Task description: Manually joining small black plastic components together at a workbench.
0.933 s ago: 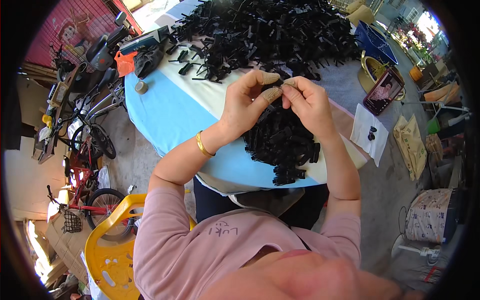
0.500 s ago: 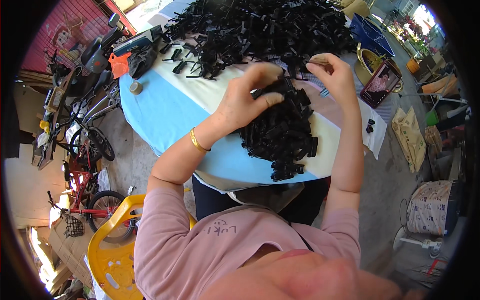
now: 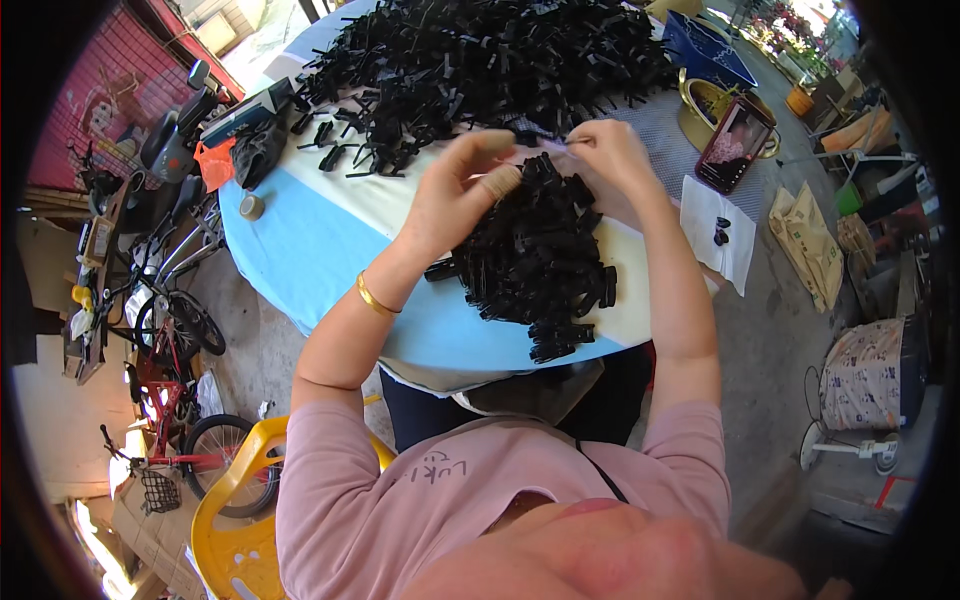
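Observation:
My left hand (image 3: pixel 462 192) and my right hand (image 3: pixel 612 160) meet above a round table (image 3: pixel 300 250) with a blue and white cover. Between their fingertips they pinch a small black plastic piece (image 3: pixel 545 138). Just below the hands lies a near heap of small black plastic pieces (image 3: pixel 535 260). A much larger heap of the same black pieces (image 3: pixel 490 70) covers the far half of the table. A gold bangle (image 3: pixel 372 297) circles my left wrist.
A phone (image 3: pixel 735 145) leans on a yellow bowl (image 3: pixel 705 105) at the right, beside a white sheet (image 3: pixel 715 230) with two black pieces. A tape roll (image 3: pixel 251 206) and an orange bag (image 3: pixel 215 162) sit at the left. Bicycles (image 3: pixel 160 330) and a yellow chair (image 3: pixel 235 520) stand below-left.
My right hand reached out to the far right, then came back toward the left hand; both hands now meet again over the near heap.

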A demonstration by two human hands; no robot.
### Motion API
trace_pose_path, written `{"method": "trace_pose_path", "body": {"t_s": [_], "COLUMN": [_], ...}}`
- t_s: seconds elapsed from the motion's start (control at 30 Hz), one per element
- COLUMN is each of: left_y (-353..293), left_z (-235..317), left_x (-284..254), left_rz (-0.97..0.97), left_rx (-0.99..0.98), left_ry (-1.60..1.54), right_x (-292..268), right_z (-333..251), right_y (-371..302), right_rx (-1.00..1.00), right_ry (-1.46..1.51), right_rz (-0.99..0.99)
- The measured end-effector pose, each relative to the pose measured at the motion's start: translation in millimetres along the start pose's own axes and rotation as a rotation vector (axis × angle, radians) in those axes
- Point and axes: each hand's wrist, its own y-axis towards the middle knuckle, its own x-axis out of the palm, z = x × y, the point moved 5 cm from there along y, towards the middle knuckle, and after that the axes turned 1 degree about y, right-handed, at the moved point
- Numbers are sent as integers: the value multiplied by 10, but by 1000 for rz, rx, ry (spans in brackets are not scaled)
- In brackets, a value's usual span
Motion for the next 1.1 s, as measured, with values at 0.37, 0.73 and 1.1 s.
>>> {"method": "trace_pose_path", "body": {"t_s": [0.37,0.73,1.1], "left_y": [101,63,-82], "left_z": [-42,121,102], "left_x": [-28,-58,70], "left_rz": [-105,-6,124], "left_rx": [-91,100,251], "left_ry": [-629,-322,-66], "right_x": [-195,-374,-260], "right_z": [-863,-848,-969], "right_y": [-373,-464,-497], "right_rx": [-332,-261,-212], "right_ry": [921,1015,985], "right_rz": [44,137,4]}}
